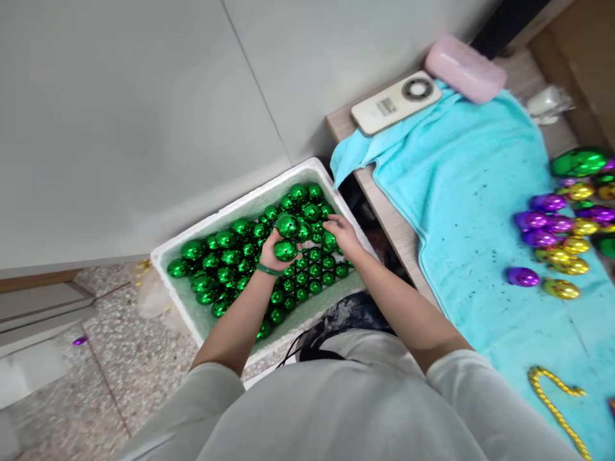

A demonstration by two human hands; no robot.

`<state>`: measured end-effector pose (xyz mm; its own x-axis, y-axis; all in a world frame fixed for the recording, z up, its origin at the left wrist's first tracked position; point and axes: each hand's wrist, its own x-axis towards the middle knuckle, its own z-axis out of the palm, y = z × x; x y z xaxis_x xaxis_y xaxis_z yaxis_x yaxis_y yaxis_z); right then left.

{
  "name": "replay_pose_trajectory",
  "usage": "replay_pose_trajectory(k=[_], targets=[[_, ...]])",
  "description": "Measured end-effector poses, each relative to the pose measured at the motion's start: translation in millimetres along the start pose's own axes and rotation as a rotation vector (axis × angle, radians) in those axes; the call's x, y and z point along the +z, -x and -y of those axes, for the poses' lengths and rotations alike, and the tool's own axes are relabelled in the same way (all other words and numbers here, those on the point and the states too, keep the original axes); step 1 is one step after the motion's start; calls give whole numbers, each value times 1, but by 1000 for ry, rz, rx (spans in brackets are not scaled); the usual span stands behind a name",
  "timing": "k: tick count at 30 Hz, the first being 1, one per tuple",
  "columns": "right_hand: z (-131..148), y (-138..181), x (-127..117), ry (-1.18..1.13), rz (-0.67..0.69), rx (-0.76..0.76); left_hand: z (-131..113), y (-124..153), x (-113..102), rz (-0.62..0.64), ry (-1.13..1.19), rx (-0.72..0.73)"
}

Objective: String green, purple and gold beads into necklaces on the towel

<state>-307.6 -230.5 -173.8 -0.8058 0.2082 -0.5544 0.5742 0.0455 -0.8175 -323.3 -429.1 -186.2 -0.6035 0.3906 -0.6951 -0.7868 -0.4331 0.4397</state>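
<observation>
My left hand [273, 255] is closed around shiny green baubles; a larger green bauble [288, 225] sits above another green bauble [286, 250] at its palm and fingers. My right hand [344, 235] is curled over a green bauble [329, 239] at the right side of the box, its thumb hidden. Both hands are over a white foam box [192, 238] that holds many green baubles of several sizes. Smaller ones lie in close rows in the box's near right part.
To the right, a turquoise towel [461, 211] covers a wooden table; on it lie a phone [396, 102], a pink case [465, 67], purple baubles [541, 238], gold baubles [562, 289] and a gold candy-cane ornament [548, 390]. A grey panel [144, 115] stands behind the box.
</observation>
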Motion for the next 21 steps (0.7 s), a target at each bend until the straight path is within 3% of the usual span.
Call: replay_pose_trajectory(k=[3,5,9,12,16,18,21], targets=[[39,31,-32,-601,111,1,-15,14,43,164,-248,144],[62,56,-63,-655,21,-141,-26,21,81,340,-451,323],[71,104,-143,-217,-589,-519,-33,17,184,559,-1066,763],[45,128,-197,276,-959,-648,-6,5,268,632,-1480,990],[1,131,-235,677,-1075,-570,51,-20,348,753,-1886,1049],[-11,124,-242,773,-1078,-525,73,-33,369,790,-2030,1013],[-14,115,-248,829,-1077,-483,90,-47,385,818,-2105,954]])
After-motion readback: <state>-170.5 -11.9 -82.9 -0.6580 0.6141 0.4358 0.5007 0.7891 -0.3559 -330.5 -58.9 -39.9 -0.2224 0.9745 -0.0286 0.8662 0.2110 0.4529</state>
